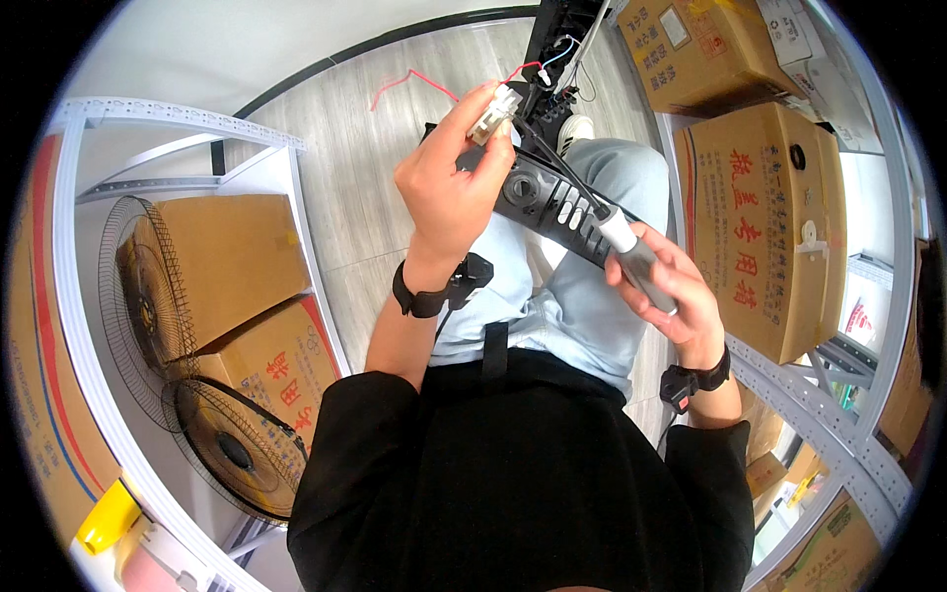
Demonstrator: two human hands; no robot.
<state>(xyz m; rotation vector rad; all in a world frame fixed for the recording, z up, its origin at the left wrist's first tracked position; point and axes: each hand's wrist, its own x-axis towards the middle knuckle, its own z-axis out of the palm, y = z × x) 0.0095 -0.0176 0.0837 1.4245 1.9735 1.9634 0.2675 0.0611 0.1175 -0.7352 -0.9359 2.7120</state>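
Note:
My left hand [446,187] is raised and pinches a small white plastic block [496,113], perhaps a switch or terminal piece, between thumb and fingers. A thin red wire [431,84] runs out behind it. Wrapped round the grey and white handle of a screwdriver [619,233] are the fingers of my right hand [681,286]. The dark shaft slants up and left, its tip close to the white block; whether they touch I cannot tell. Beneath both hands, a black control panel [541,205] with a round knob and light grey buttons lies across my lap.
Beyond the panel a black stand [552,39] carries loose red and blue wires. Metal shelving [178,123] at left holds cardboard boxes [232,247] and wire fan guards [148,286]. Large cartons [760,227] fill the right-hand rack. Grey wood-look floor [365,197] lies between.

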